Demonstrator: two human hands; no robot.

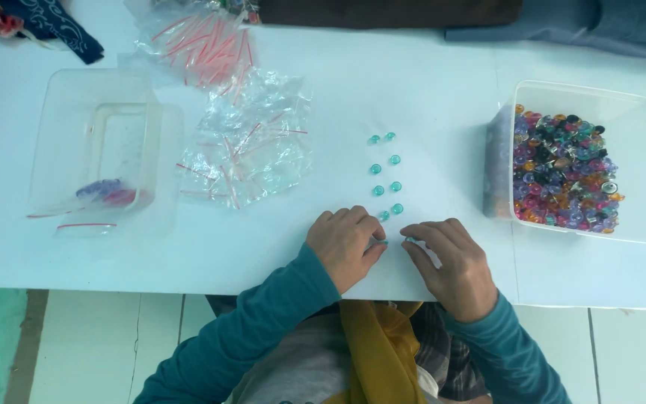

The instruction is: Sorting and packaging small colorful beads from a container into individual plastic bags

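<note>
Small teal beads lie in two short columns on the white table, several in all. My left hand rests just below the columns, its fingers curled and pinching a bead at its fingertips. My right hand sits beside it, its thumb and forefinger pressed on another teal bead. Both hands are near the table's front edge, with teal sleeves behind them.
A clear tub holding many mixed-colour beads stands at the right. A pile of small clear bags with red strips lies left of centre. A clear box with a few filled bags is at the far left. Dark cloth lies along the far edge.
</note>
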